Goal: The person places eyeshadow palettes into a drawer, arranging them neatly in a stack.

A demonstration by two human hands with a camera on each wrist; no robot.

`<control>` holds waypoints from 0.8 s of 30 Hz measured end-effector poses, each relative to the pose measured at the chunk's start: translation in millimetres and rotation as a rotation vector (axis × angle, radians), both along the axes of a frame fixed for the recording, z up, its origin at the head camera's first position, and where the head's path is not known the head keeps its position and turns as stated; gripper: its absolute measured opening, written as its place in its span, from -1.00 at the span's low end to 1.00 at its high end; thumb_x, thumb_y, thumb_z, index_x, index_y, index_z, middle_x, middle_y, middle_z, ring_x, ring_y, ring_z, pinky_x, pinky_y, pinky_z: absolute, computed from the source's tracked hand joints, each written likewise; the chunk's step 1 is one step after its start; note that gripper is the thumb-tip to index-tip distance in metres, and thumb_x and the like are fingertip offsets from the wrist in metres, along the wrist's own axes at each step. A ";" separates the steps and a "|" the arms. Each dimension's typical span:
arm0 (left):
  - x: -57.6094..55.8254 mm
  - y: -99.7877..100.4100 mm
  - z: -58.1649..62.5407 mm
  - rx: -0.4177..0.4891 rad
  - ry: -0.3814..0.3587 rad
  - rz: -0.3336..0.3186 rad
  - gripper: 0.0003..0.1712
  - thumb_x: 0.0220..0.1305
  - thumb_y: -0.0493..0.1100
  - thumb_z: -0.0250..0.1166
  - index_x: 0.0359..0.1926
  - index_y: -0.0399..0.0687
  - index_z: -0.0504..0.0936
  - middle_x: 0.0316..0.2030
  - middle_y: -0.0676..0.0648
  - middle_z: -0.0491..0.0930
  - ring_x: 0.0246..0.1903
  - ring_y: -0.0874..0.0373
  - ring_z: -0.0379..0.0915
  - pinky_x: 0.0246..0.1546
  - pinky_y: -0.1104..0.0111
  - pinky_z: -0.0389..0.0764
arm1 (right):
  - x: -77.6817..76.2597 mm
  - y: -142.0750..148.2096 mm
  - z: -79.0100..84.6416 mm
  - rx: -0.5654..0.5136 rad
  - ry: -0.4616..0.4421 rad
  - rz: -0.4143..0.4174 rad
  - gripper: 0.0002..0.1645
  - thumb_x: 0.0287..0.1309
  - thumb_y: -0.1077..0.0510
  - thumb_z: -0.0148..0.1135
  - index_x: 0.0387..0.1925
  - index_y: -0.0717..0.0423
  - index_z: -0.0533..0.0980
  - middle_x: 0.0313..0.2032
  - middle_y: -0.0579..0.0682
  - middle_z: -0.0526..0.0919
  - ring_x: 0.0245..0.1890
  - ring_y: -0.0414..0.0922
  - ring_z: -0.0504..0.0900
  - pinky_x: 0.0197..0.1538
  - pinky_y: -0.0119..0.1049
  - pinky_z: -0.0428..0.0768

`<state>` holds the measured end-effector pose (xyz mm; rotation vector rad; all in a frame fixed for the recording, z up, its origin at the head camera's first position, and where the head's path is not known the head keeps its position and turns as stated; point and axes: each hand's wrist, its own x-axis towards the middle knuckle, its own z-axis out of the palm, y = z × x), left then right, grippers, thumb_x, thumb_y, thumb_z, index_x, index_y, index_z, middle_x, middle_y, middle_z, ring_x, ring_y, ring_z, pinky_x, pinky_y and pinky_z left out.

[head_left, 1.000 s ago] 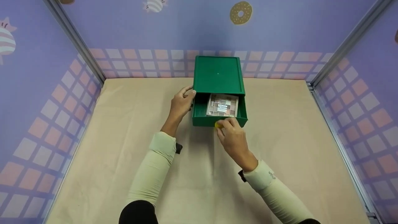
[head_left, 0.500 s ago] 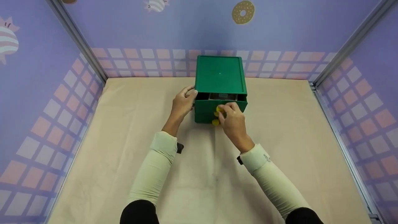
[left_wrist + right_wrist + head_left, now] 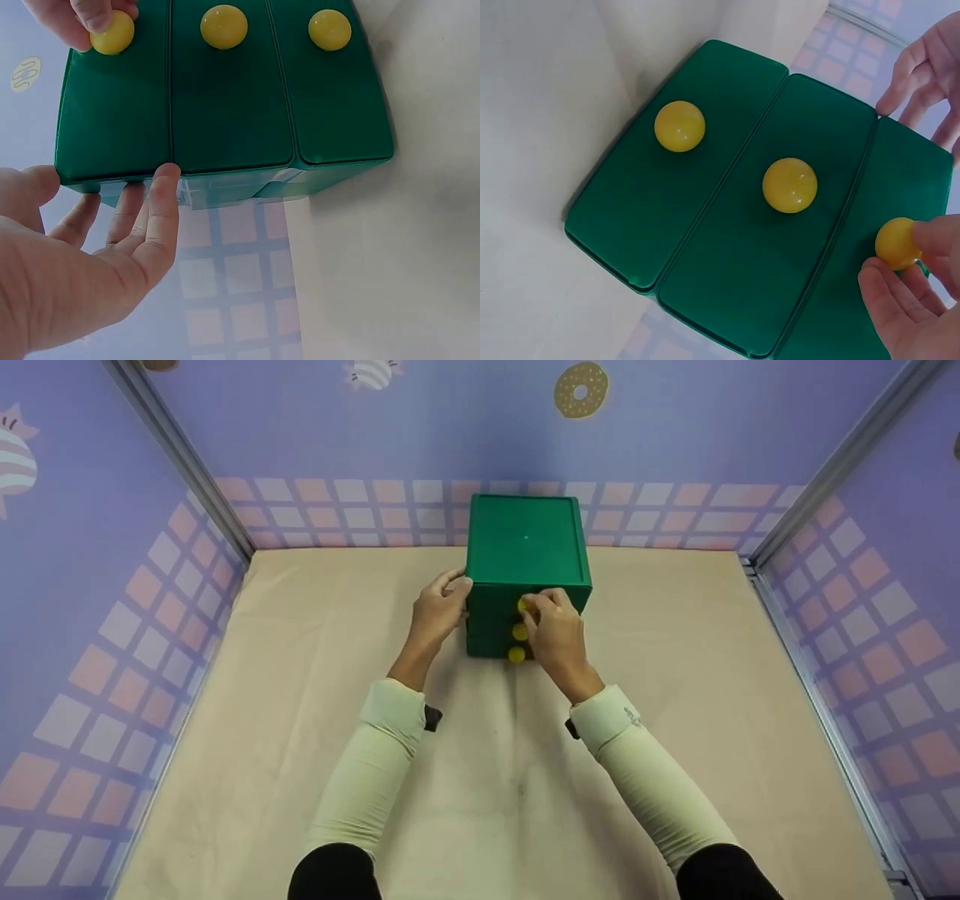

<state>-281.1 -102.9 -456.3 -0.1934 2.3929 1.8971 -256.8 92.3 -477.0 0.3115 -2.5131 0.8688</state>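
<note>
A green three-drawer box point(image 3: 529, 540) stands at the back of the table, one round yellow knob on each drawer front. All three fronts sit flush with the box. My right hand point(image 3: 559, 630) pinches the top drawer's yellow knob point(image 3: 897, 244) between thumb and fingers. Below it are the middle knob point(image 3: 790, 185) and the bottom knob point(image 3: 679, 126). Against the box's left side rests my left hand point(image 3: 97, 262), its fingers fairly straight and fingertips on the side wall, thumb near the top front corner. The drawers' insides are hidden.
The beige tabletop point(image 3: 337, 660) spreads around the box on both sides and in front. Patterned purple panels point(image 3: 337, 442) rise behind it and to the left and right, with metal posts point(image 3: 187, 457) at the corners.
The top drawer, pulled out with a flat patterned packet showing inside, has slid back into the box. My right hand moved away from me with its knob; the left hand stayed put.
</note>
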 end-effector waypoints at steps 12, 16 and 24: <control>-5.9 4.8 -0.1 0.004 0.019 -0.033 -0.44 0.54 0.17 0.05 0.46 0.22 0.41 0.18 -0.13 0.58 0.04 -0.06 0.62 0.09 0.12 0.63 | -8.1 10.9 10.8 -0.024 -0.138 0.024 -0.74 0.33 0.21 0.32 0.02 0.20 0.66 0.00 0.18 0.61 0.06 0.09 0.67 0.17 -0.10 0.66; -3.3 0.8 -0.6 -0.060 0.033 -0.064 -0.42 0.55 0.17 0.04 0.50 0.22 0.36 0.16 -0.13 0.60 0.10 -0.05 0.58 0.12 0.14 0.59 | -2.0 20.3 18.8 0.030 -0.240 0.104 -0.59 0.37 0.14 0.30 0.19 0.17 0.58 0.15 0.18 0.56 0.18 0.10 0.59 0.28 -0.05 0.58; 22.5 -10.4 14.0 -0.350 0.159 -0.165 -0.30 0.54 0.13 0.06 0.55 -0.03 0.22 0.39 -0.21 0.40 0.35 -0.12 0.39 0.35 -0.02 0.43 | 18.7 59.0 35.1 0.104 -0.238 0.105 -0.37 0.40 -0.01 0.26 0.38 0.15 0.43 0.34 0.25 0.44 0.29 0.22 0.50 0.37 0.12 0.46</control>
